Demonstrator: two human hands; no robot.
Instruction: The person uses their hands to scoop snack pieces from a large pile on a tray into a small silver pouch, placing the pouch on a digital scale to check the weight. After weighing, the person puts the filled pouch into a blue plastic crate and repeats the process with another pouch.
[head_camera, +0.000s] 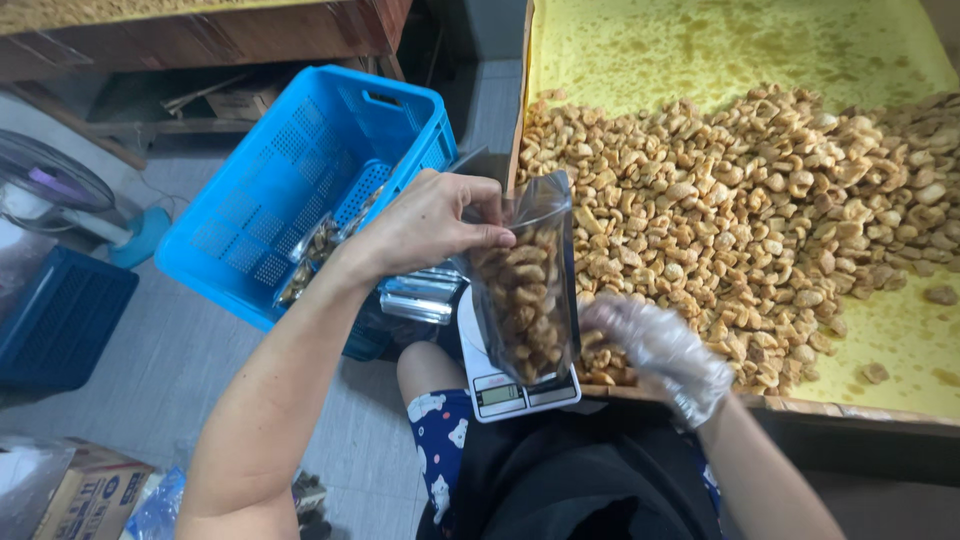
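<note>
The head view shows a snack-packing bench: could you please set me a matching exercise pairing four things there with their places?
Things:
1. clear pouch
2. blue crate
3. digital scale
4. loose fried snacks

Places:
A. heaped on the yellow-lined tray
B. on the person's lap, under the pouch
C. pinched at its top by the bare left hand
D. on the floor to the left, with filled bags inside

Pairs: 1-C, 2-D, 3-B, 4-A. The gloved right hand rests at the heap's edge.
</note>
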